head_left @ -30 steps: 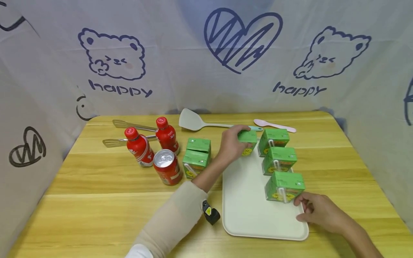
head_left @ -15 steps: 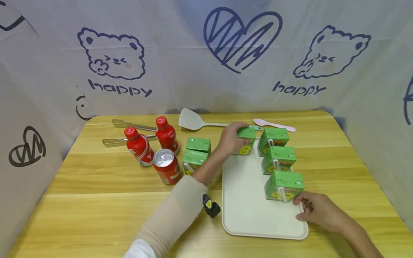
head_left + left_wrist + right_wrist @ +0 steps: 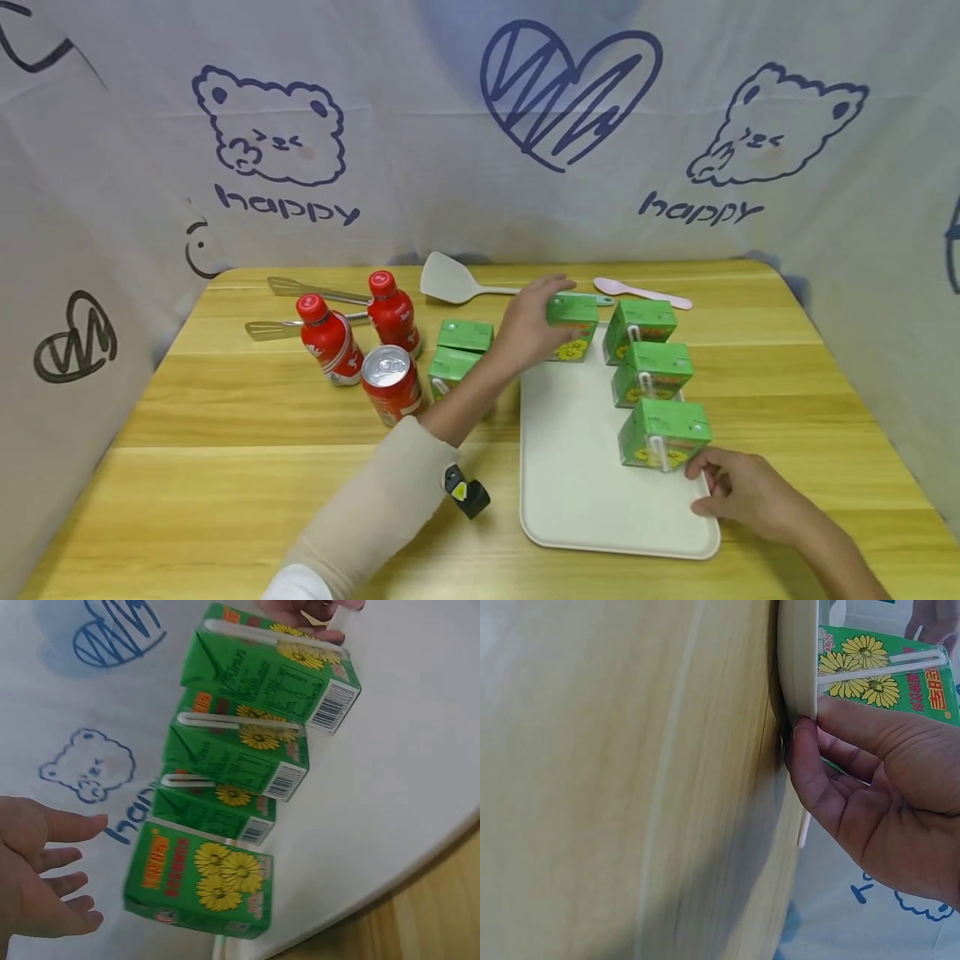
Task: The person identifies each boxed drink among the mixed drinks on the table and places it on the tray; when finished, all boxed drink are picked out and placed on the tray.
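A cream tray (image 3: 573, 475) carries several green drink cartons with yellow flowers. Three cartons, including the front one (image 3: 664, 425), stand in a row along its right side. Another carton (image 3: 576, 310) stands at the tray's back left corner. Just left of that carton is my left hand (image 3: 527, 327); in the left wrist view the fingers are spread and a gap separates them from the carton (image 3: 199, 877). My right hand (image 3: 753, 496) pinches the tray's right rim between thumb and fingers, as the right wrist view shows the hand (image 3: 885, 780) at the edge.
Left of the tray, two more cartons (image 3: 465, 335) are partly behind my left forearm. Beside them stand a red can (image 3: 392, 387) and two red bottles (image 3: 330, 342). A spatula (image 3: 450, 281), a pink spoon (image 3: 641, 292) and metal tongs (image 3: 285, 288) lie behind.
My left hand has let go of the back left carton and moved slightly left, its fingers opening. That carton now stands by itself. The right hand keeps its place on the tray rim.
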### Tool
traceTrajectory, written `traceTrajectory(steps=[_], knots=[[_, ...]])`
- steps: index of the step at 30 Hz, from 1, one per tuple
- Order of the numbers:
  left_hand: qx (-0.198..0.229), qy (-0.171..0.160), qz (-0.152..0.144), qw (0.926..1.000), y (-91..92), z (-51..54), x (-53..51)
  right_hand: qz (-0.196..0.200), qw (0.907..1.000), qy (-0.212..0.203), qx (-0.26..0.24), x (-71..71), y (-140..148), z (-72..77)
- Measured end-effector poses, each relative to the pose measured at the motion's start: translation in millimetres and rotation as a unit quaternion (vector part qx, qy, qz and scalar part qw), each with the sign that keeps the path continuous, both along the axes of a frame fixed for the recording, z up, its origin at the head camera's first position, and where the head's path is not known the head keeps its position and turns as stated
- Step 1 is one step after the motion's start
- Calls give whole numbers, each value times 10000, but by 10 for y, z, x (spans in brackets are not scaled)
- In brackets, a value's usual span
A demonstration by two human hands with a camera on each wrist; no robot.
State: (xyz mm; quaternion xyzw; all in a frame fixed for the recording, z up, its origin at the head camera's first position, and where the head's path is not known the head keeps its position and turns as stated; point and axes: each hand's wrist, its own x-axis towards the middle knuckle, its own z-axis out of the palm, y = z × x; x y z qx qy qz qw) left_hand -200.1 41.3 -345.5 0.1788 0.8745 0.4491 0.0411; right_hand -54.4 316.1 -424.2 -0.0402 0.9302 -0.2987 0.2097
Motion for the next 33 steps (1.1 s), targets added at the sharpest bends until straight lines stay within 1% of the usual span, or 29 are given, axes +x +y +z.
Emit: traceTrajectory(steps=[3, 6, 9, 10, 12, 16, 21, 25, 29, 33], knots=[[49, 137, -116, 9998, -115, 72, 77, -12, 10000, -11, 44, -1, 3, 7], [99, 284, -232, 9993, -251, 116, 137, -42, 10000, -56, 66, -6, 2, 10], [-37, 395, -233, 9989, -396, 136, 160, -75, 9999, -95, 87, -10, 2, 10], [-104, 382, -216, 9990, -447, 140, 161, -87, 9999, -109, 89, -11, 3, 10], [-286, 331, -151, 9989, -553, 143, 152, -96, 9998, -114, 95, -11, 5, 8], [-578, 218, -46, 9981, -770, 119, 103, -80, 9999, -86, 63, -8, 10, 2], [-702, 19, -11, 9975, -992, 61, 44, -88, 9999, -83, 33, -13, 14, -7], [-826, -129, -92, 9965, -1100, 15, 5, -132, 9998, -116, 84, -18, 10, -9], [-911, -227, -205, 9954, -1168, -4, -36, -150, 9998, -110, 120, -18, 2, -7], [-1011, -300, -431, 9935, -1206, 0, -65, -160, 9998, -105, 105, -15, -4, -2]])
